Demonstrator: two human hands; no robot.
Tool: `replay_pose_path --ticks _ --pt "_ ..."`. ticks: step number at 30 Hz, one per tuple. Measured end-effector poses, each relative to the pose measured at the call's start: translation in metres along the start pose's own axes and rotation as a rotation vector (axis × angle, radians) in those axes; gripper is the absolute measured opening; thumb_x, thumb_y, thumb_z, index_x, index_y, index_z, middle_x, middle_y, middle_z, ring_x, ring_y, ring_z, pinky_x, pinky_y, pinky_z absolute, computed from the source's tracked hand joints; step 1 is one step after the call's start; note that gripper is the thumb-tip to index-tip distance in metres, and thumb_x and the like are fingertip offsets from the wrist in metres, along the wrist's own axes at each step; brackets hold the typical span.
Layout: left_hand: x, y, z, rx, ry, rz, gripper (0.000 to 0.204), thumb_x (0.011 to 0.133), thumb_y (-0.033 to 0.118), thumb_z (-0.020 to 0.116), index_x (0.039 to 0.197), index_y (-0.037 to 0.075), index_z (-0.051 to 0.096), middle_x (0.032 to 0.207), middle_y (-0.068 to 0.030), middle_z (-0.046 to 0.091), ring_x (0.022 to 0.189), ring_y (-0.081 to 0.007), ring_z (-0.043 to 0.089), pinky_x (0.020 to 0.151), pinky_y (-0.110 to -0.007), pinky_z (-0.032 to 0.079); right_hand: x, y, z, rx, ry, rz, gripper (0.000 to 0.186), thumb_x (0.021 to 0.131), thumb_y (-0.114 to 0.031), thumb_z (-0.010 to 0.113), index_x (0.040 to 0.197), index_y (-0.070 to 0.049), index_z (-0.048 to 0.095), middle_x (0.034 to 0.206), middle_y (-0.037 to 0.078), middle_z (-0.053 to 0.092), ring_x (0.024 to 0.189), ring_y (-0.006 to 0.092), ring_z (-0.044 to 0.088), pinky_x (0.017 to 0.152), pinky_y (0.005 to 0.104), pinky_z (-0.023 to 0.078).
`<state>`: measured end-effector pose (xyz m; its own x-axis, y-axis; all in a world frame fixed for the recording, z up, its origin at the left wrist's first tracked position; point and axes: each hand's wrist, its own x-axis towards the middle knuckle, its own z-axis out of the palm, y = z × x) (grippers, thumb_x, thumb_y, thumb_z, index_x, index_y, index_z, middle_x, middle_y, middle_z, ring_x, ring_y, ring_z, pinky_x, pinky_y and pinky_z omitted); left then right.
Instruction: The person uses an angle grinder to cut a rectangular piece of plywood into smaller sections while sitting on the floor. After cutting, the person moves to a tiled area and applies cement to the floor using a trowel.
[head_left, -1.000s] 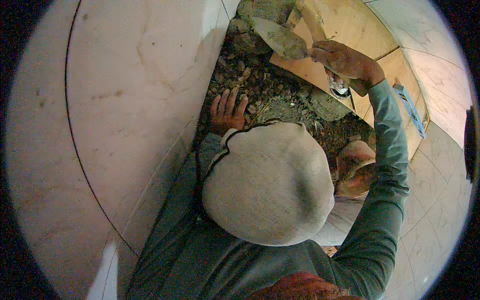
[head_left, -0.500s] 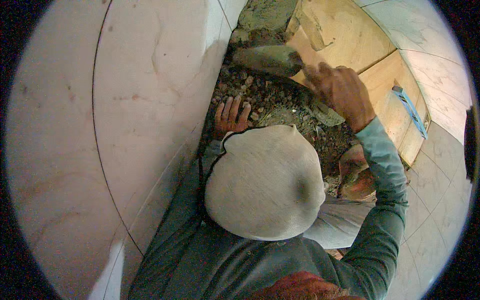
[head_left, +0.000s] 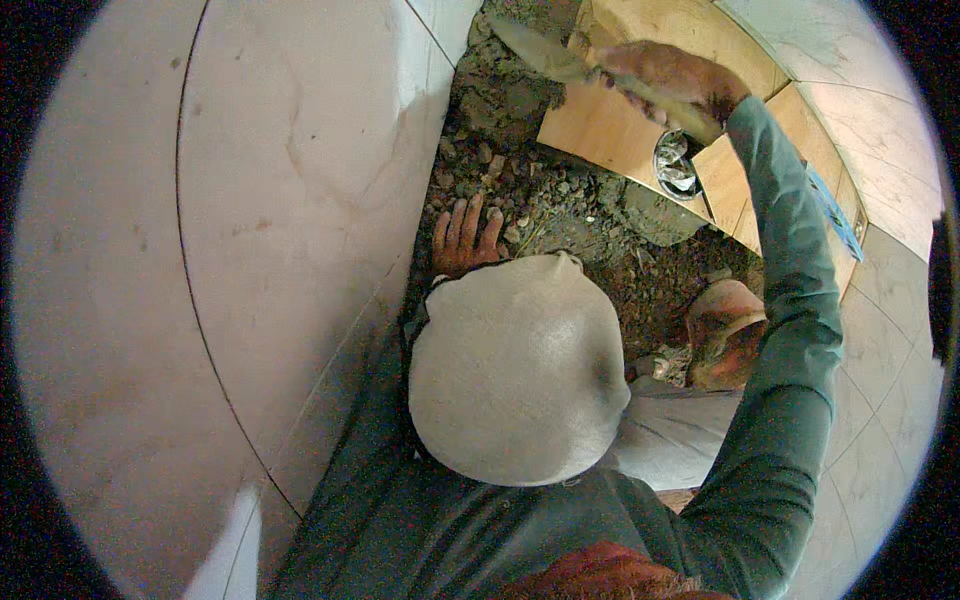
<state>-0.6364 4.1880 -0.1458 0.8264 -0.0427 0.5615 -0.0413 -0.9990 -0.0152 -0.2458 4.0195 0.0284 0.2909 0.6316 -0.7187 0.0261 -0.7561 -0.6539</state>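
My right hand [head_left: 680, 80] is closed round the handle of a trowel [head_left: 535, 48] at the far side. The blade points left over the grey earth, and the hand is above wood-coloured boards or tiles [head_left: 600, 125]. My left hand [head_left: 467, 235] rests palm down on the stony soil [head_left: 560, 195], fingers apart and holding nothing. Under the right forearm, a round shiny metal piece [head_left: 676, 163] shows at the wood-coloured surface; its kind is unclear. A pale rounded form [head_left: 515, 370], apparently a cloth-covered knee, stands near the left hand.
A tall, pale tiled surface [head_left: 290, 220] borders the soil on the left. A blue bar-shaped tool [head_left: 836, 215] lies on the right, partly behind the sleeve. A foot [head_left: 725, 330] is on the soil at right. Pale tiles [head_left: 880, 320] extend along the right edge.
My right hand has moved farther away with the trowel, lifting its blade from the near soil toward the far end. The round metal piece is now uncovered. My left hand stays in place.
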Motion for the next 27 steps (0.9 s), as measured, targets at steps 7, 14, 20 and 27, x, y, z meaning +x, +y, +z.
replay_pose_path --ticks 7,14,20,27 --pt "0.015 0.003 -0.016 -0.058 -0.080 -0.094 0.028 0.104 0.034 0.045 0.119 0.020 0.065 0.128 -0.0115 0.067 0.116 -0.0289 0.064 0.103 -0.046 0.047 -0.029 -0.002 0.067 -0.478 0.318 -0.538 0.043 0.101 -0.051 0.054 0.115 -0.011 0.062 0.083 0.008 0.064 0.079 0.0230 0.068 0.061 0.0388 0.055" --pt "0.013 0.013 -0.016 -0.052 -0.083 -0.162 0.025 0.100 0.027 0.054 0.123 0.020 0.061 0.131 -0.0123 0.066 0.121 -0.0294 0.063 0.103 -0.047 0.045 -0.056 -0.007 0.057 -1.115 0.517 -0.340 0.039 0.096 -0.037 0.060 0.122 -0.008 0.065 0.098 0.016 0.070 0.088 0.0369 0.068 0.080 0.0460 0.055" --pt "0.008 0.010 -0.013 -0.079 -0.103 -0.133 0.027 0.102 0.028 0.051 0.126 0.019 0.060 0.134 -0.0131 0.065 0.122 -0.0307 0.062 0.106 -0.048 0.043 -0.023 0.005 -0.006 -1.402 0.729 -0.547 0.036 0.095 -0.038 0.060 0.117 -0.009 0.067 0.095 0.016 0.069 0.087 0.0344 0.068 0.077 0.0469 0.055" --pt "0.002 0.009 -0.006 -0.072 -0.092 -0.113 0.033 0.105 0.038 0.045 0.129 0.020 0.059 0.134 -0.0136 0.064 0.123 -0.0308 0.061 0.105 -0.049 0.044 -0.002 0.040 -0.016 -1.050 0.787 -0.464 0.036 0.097 -0.041 0.057 0.120 -0.014 0.065 0.088 0.013 0.065 0.077 0.0373 0.067 0.069 0.0473 0.056"
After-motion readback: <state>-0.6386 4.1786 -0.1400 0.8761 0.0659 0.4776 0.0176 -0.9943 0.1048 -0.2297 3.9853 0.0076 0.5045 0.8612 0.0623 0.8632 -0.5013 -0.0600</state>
